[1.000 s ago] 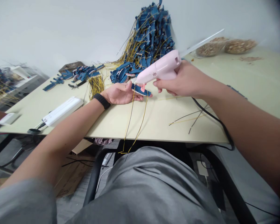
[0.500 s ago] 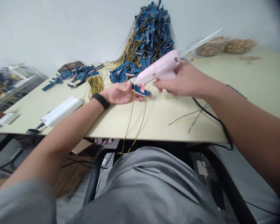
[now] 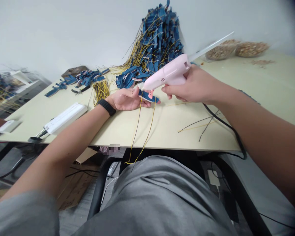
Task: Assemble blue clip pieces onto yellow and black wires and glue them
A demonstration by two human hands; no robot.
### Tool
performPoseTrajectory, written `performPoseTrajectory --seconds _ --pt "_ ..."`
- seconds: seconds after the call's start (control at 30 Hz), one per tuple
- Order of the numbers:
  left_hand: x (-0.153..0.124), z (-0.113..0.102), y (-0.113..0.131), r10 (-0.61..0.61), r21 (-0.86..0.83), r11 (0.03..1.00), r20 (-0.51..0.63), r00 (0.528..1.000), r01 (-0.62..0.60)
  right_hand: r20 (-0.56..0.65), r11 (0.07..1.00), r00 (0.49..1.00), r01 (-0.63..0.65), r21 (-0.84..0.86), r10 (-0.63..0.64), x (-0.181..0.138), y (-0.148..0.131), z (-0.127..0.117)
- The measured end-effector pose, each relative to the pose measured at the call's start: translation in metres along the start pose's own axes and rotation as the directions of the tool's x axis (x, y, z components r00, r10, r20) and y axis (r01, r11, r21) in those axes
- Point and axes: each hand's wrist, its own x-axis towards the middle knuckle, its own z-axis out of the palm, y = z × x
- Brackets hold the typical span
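Note:
In my right hand (image 3: 186,87) is a pale pink glue gun (image 3: 166,72), its nozzle pointing down and left, a clear glue stick (image 3: 211,45) jutting from its back. My left hand (image 3: 126,99), palm up, holds a small blue strip-shaped piece (image 3: 147,96) with a pale edge. The nozzle is at the left end of this piece, by the left thumb; whether it touches cannot be made out. Two thin yellow-and-black wires (image 3: 150,129) hang from the piece over the table edge. The fingers around the glue gun's handle are partly hidden behind it.
A tall heap of blue pieces with wires (image 3: 159,36) stands behind my hands. To the left lie a wire bundle (image 3: 101,91), pliers (image 3: 80,89) and a white box-shaped device (image 3: 65,118). Loose wires (image 3: 199,124) and the gun's black cord (image 3: 227,124) are at right. Filled bags (image 3: 252,49) sit behind.
Both hands, the glue gun and the blue piece keep nearly the same positions. The whole view has shifted very slightly.

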Motion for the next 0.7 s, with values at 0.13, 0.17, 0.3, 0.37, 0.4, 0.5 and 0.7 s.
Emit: performPoseTrajectory --seconds 0.13,0.17,0.3,0.37,0.4,0.5,0.7 --pt "0.0001 0.0029 -0.0045 0.007 -0.002 1.000 -0.066 0.998 -0.007 -0.008 0.999 1.000 0.000 0.053 0.001 -0.0025 0.0011 -0.0006" --pt "-0.0001 0.0037 -0.0052 0.008 -0.004 1.000 -0.080 0.997 -0.008 -0.011 0.998 1.000 -0.006 0.056 0.007 -0.0029 0.0012 -0.0008" --pt "-0.0004 0.0044 -0.0052 0.008 0.018 1.000 -0.070 0.997 -0.007 -0.008 0.999 1.000 -0.005 0.043 0.005 -0.0021 0.0018 -0.0014" --pt "0.0000 0.0036 -0.0047 -0.006 0.038 0.999 -0.051 0.999 0.007 -0.009 1.000 1.000 -0.003 0.027 0.003 -0.0011 0.0025 -0.0016" --pt "0.0003 0.0033 -0.0046 -0.008 0.043 0.999 -0.048 0.999 0.010 -0.013 1.000 1.000 -0.004 0.023 0.004 -0.0008 0.0030 -0.0018" --pt "0.0007 0.0032 -0.0042 0.006 0.038 0.999 -0.067 0.998 -0.003 -0.011 1.000 1.000 -0.012 0.014 0.012 -0.0008 0.0049 -0.0024" --pt "-0.0003 -0.0005 -0.0031 0.006 0.065 0.998 0.024 1.000 -0.007 -0.006 1.000 1.000 0.006 0.025 -0.006 -0.0027 0.0076 -0.0041"
